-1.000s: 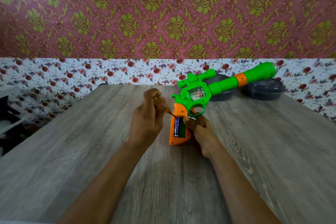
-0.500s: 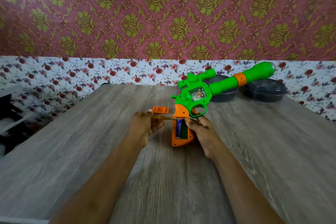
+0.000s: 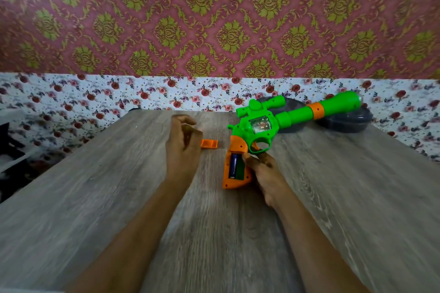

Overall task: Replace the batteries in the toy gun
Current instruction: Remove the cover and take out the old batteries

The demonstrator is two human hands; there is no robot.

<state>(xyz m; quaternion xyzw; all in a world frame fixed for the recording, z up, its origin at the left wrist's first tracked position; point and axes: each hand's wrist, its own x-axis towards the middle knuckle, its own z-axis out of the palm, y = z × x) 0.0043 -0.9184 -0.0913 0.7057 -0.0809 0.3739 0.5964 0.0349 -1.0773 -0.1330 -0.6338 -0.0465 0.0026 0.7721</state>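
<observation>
Left half of the table [image 3: 78,197] is wide open. The orange cover [image 3: 209,144] sits between the left hand [image 3: 183,143] and the toy gun [image 3: 262,126]; dark containers [image 3: 345,122] crowd the far right behind the barrel.

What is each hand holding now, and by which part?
The right hand holds the toy gun by its orange grip. The left hand is curled; whether it holds anything cannot be told.
</observation>
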